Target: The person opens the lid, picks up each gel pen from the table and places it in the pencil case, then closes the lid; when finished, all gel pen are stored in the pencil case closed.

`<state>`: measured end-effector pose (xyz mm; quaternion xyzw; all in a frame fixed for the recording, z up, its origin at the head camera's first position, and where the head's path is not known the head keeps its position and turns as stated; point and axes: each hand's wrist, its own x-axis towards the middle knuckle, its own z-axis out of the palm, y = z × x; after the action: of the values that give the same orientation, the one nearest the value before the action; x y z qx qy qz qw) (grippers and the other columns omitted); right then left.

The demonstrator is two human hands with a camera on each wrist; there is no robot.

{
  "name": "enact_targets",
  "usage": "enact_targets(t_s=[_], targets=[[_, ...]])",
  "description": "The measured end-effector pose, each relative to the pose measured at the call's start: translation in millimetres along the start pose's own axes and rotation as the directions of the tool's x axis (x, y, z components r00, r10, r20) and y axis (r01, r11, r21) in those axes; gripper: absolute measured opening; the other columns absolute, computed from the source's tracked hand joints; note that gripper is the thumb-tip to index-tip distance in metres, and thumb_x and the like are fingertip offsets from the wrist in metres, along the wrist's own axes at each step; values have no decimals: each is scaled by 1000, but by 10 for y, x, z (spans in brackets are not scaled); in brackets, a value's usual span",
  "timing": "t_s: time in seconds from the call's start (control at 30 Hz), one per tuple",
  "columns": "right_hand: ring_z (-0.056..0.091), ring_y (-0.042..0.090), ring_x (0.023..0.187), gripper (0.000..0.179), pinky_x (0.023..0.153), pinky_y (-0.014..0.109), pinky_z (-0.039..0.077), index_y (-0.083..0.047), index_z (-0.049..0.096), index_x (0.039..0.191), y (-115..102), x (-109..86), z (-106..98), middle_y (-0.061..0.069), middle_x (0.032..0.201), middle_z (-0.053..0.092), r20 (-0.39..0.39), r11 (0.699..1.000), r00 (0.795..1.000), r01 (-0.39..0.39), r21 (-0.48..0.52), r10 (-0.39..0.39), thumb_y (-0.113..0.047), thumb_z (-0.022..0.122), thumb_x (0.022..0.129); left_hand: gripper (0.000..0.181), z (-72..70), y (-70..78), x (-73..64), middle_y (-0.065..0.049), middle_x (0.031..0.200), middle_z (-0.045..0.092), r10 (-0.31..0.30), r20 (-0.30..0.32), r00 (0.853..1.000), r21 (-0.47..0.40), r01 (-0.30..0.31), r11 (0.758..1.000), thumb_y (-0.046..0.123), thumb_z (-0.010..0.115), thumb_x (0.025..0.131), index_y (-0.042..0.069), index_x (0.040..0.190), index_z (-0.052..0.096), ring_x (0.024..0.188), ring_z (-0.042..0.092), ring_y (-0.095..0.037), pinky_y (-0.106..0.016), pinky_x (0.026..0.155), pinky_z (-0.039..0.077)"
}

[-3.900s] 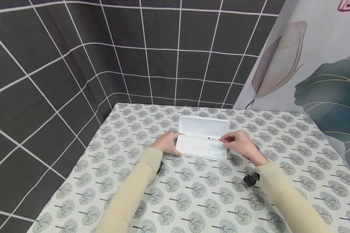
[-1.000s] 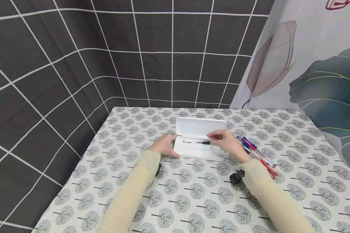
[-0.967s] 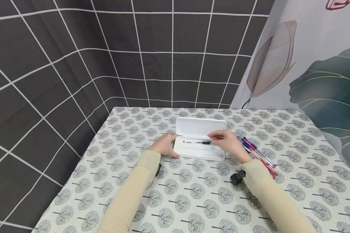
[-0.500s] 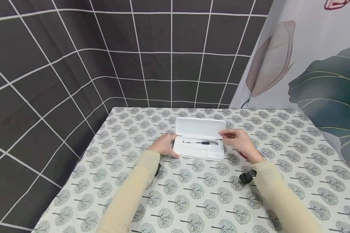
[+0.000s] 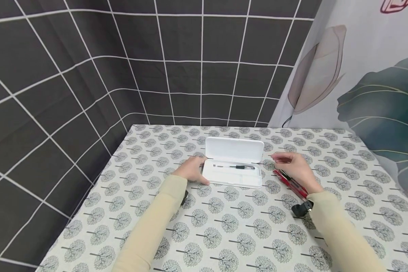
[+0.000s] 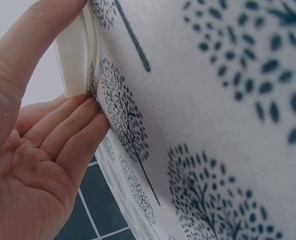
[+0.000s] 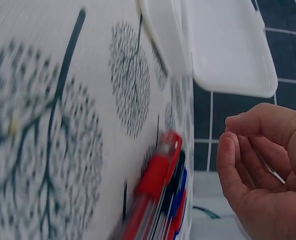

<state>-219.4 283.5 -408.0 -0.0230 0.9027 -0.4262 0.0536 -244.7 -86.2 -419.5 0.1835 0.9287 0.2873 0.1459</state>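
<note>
A white pencil case (image 5: 221,177) lies on the tabletop with its lid (image 5: 234,149) raised at the back. Inside, along the rear, rests a clear pen with a black grip (image 5: 239,167). My left hand (image 5: 192,169) holds the case's left end, thumb at the front corner and index finger near the rear corner. Its fingers touch the end wall in the left wrist view. Right of the case hovers my right hand (image 5: 294,166), fingers loosely bent and nothing between them. Beneath it lies a bundle of pens (image 7: 158,185), red, black and blue, partly hidden by the hand in the head view.
A white cloth with a tree print (image 5: 217,226) covers the table. Dark fabric with white grid lines (image 5: 183,75) hangs behind and to the left. A leaf-patterned curtain (image 5: 326,75) hangs at the right.
My right hand has set the black-gripped pen in the case, let it go and moved right, over the pen bundle. The left hand has stayed at the case's left end.
</note>
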Motion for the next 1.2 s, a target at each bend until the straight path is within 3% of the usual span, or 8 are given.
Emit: enact_targets(t_s=[0.07,0.27,0.43,0.63,0.8,0.9,1.03,1.2], targets=[[59,23,115,43,100,42,48,-9,59,133,37,-29,-47,15,134,60,8,1000,1000,-23,3,23,-15,65,91,92,2,-4,6,-6,130,64,-2,0,1000,-3,2,1000,25,94,57,11,139,53,107,61,-18,-37,108,44],[61,5,90,44,71,24,56,-6,57,134,171,-88,-157,20,136,57,2,992,997,-78,96,78,-11,63,90,92,9,-6,5,-6,130,64,5,-1,1000,-9,-5,1000,24,94,57,10,138,54,108,61,-19,-38,107,45],[58,-5,91,44,77,19,55,-4,57,133,270,-129,-233,22,134,58,-19,999,999,-48,13,49,-13,65,91,90,2,-4,0,-5,129,64,2,-2,1000,-16,-2,1000,24,94,57,11,137,55,108,61,-18,-38,108,44],[60,17,105,46,88,38,52,-8,57,134,348,-190,-304,20,135,58,-24,992,995,-95,-77,94,-23,66,91,92,-3,0,5,-6,132,63,-1,-3,1000,-18,1,1000,25,94,57,11,138,54,113,60,-20,-39,110,43],[59,17,103,47,93,51,48,-9,57,135,406,-222,-338,20,134,59,-17,990,992,-129,-56,128,-24,66,91,94,-8,-9,9,-6,132,62,-4,-4,1000,-8,4,1000,26,94,57,11,140,52,110,61,-19,-38,110,42],[58,14,101,48,92,49,49,-8,57,134,431,-241,-345,21,133,59,-17,990,991,-135,-50,134,-24,67,90,93,-10,-9,6,-6,129,64,-7,-2,1000,-13,7,1000,26,94,56,11,139,53,103,62,-17,-38,107,45],[58,9,97,48,88,38,51,-5,58,133,457,-259,-352,23,133,59,-6,989,991,-134,-63,134,-23,68,90,91,-9,-5,3,-6,130,64,-4,2,1000,-18,4,1000,25,94,56,10,137,54,108,62,-19,-38,108,44],[61,27,106,45,86,41,53,-3,59,132,451,-262,-366,25,132,58,14,986,991,-128,-102,130,-21,65,91,95,-11,0,5,-7,135,61,-5,1,1000,-3,5,1000,26,94,56,10,140,52,121,58,-23,-40,113,39]])
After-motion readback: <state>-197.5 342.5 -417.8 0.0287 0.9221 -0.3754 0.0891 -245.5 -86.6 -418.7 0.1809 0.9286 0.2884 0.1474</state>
